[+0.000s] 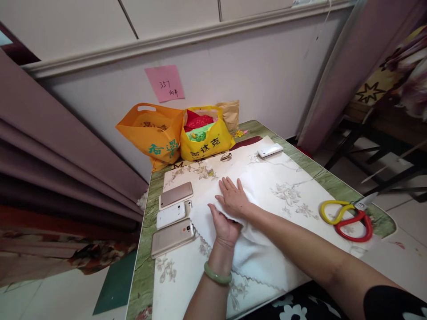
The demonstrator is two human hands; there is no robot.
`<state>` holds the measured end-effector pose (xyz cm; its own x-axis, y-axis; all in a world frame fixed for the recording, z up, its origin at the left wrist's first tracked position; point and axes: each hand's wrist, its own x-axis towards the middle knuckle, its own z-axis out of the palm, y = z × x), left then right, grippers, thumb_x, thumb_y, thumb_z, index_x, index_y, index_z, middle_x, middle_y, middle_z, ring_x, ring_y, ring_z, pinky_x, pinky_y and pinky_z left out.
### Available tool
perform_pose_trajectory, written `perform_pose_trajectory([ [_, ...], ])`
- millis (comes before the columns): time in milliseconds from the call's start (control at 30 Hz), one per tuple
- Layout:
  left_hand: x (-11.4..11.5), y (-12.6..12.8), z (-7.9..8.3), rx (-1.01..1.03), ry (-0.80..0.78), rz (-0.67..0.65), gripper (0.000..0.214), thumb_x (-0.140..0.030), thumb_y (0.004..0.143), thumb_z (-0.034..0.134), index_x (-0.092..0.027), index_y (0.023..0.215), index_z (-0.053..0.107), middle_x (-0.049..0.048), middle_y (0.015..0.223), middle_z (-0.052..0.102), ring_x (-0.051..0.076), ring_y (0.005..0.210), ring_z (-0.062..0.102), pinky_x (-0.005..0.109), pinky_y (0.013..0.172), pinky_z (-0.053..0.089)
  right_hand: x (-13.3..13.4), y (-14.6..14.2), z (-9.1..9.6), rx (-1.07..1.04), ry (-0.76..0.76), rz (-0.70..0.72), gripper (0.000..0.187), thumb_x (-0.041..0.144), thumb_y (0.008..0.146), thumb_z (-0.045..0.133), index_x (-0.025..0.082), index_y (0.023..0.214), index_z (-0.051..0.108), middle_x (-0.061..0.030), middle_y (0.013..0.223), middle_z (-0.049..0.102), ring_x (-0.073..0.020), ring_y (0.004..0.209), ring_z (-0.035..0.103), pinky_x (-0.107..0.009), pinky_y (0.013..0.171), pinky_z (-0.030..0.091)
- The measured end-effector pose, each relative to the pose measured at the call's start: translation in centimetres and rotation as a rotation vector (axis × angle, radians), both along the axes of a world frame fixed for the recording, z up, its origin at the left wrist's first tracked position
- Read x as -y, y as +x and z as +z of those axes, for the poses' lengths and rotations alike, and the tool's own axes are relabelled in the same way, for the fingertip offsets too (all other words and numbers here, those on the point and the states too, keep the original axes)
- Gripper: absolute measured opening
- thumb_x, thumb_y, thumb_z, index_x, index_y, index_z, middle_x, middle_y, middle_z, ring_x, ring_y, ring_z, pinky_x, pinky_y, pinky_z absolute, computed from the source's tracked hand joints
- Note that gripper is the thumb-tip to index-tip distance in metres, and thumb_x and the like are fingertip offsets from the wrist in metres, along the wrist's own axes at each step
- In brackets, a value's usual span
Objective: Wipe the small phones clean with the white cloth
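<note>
A white cloth with a zigzag edge lies rumpled over the near middle of the table. My right hand rests flat on it, palm down, with the fingers stretched out. Just below and touching the cloth is my left hand, palm turned up and thumb stretched out. Its other fingers are hidden under the cloth, and I cannot see whether something lies between the hands. A green bangle circles my left wrist. Close by on the left lie a gold phone, a white phone and a pinkish phone.
Yellow-and-red scissors lie at the table's right edge. A white device sits toward the back right. An orange bag, a filled yellow bag and a tan packet stand along the back. Floral cloth covers the tabletop.
</note>
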<state>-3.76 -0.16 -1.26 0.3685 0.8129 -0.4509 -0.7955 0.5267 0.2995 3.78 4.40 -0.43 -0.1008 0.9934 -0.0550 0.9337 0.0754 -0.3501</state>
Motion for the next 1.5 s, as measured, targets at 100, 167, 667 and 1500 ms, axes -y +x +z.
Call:
perform_pose_trajectory([
  [100,0.0,0.2,0.0,-0.013,0.023,0.015,0.074,-0.073,0.083,0.038,-0.023,0.134,0.054,0.0113,0.143,0.050,0.035,0.134,0.042,0.051,0.109,0.034,-1.5,0.4,-0.4,-0.007,-0.035,-0.047,0.067,0.048,0.098,0.016,0.009,0.153,0.018,-0.0114,0.160,0.011,-0.0239,0.148,0.001,-0.053,0.115,-0.007],
  [167,0.0,0.3,0.1,0.036,0.093,0.018,0.074,-0.073,0.084,0.038,-0.022,0.135,0.053,0.0123,0.143,0.050,0.034,0.133,0.044,0.050,0.109,0.034,-2.6,0.8,-0.7,-0.022,-0.057,-0.093,0.067,0.049,0.098,0.016,0.009,0.153,0.017,-0.0115,0.160,0.012,-0.0242,0.148,0.002,-0.053,0.115,-0.006],
  [667,1.0,0.2,0.7,0.118,0.155,-0.057,0.081,-0.077,0.081,0.035,-0.023,0.140,0.048,0.0135,0.147,0.044,0.035,0.137,0.036,0.055,0.111,0.029,0.6,1.2,-0.5,0.033,0.071,-0.083,0.070,0.055,0.097,0.023,0.016,0.154,0.015,-0.0106,0.160,0.007,-0.0243,0.148,-0.002,-0.050,0.114,-0.012],
  [1500,0.7,0.2,0.6,0.055,0.115,-0.032,0.078,-0.076,0.081,0.037,-0.023,0.137,0.052,0.0120,0.146,0.047,0.035,0.136,0.038,0.052,0.111,0.032,-0.4,0.6,0.0,-0.022,-0.062,-0.091,0.062,0.046,0.099,0.017,0.018,0.154,0.014,-0.0093,0.161,0.007,-0.0244,0.147,-0.002,-0.055,0.113,-0.008],
])
